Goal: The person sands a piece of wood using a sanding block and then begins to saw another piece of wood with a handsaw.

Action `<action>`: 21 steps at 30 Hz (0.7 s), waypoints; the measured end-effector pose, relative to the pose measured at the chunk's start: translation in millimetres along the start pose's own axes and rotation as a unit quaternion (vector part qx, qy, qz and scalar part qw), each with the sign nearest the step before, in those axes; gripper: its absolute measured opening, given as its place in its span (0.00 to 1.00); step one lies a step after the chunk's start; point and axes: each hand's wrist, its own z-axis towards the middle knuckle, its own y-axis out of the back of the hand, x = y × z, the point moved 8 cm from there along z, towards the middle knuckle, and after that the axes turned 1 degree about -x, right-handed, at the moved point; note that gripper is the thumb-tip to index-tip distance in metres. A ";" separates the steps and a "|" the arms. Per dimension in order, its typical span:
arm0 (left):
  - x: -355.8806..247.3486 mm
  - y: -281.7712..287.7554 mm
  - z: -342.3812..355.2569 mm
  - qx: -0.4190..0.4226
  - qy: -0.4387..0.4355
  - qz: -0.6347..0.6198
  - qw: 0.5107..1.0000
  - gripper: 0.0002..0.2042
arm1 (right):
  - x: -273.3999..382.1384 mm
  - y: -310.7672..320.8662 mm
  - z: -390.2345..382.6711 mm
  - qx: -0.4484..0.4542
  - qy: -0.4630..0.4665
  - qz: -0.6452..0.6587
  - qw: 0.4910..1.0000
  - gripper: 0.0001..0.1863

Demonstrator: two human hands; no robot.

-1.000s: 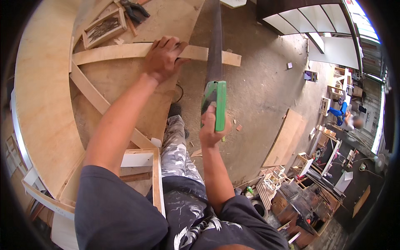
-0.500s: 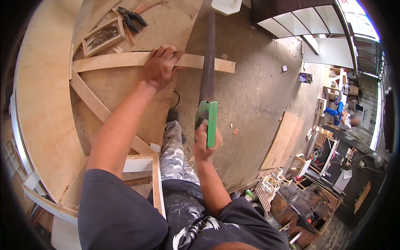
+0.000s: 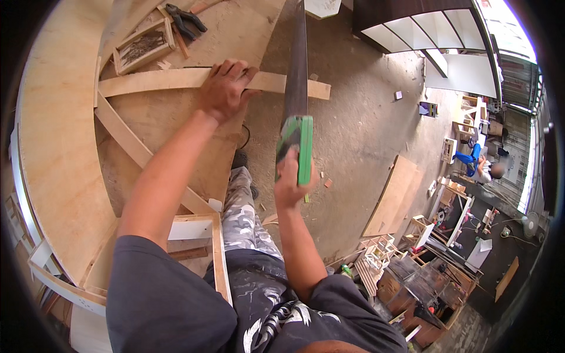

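My right hand (image 3: 292, 176) is wrapped round the green handle of a handsaw (image 3: 296, 76). The saw's dark blade points away from me and crosses a pale wooden strip (image 3: 153, 80) near its right end. That end sticks out past the edge of the plywood work surface (image 3: 170, 135). Left of the blade, my left hand (image 3: 226, 91) grips the strip, fingers over its far edge and thumb at the near side. Whether the blade has cut into the wood is hidden.
Pliers (image 3: 186, 22) and a small wooden box (image 3: 144, 47) lie beyond the strip. A second strip (image 3: 126, 132) slants across the surface. Plywood sheets (image 3: 391, 197) rest on the floor at right. A person in blue trousers (image 3: 469, 160) is far right, near cluttered benches.
My right hand and the saw have moved forward, away from me, with the blade still across the strip. My left hand keeps its place on the wood.
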 end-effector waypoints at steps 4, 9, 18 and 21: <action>-2.3 -2.9 1.7 0.008 -0.010 0.004 1.000 0.23 | -8.2 5.1 -9.3 0.010 0.005 -0.009 1.000 0.09; -0.3 -0.4 0.6 0.005 -0.003 0.006 1.000 0.23 | -2.0 16.1 -28.2 -0.001 0.008 -0.020 1.000 0.09; -3.0 -2.8 2.1 0.016 0.001 0.013 1.000 0.24 | 4.5 26.9 -38.1 0.025 -0.010 -0.033 0.999 0.06; -2.7 -2.0 -0.1 0.012 0.001 0.009 1.000 0.24 | 2.0 17.4 -15.4 0.034 -0.005 -0.047 0.998 0.07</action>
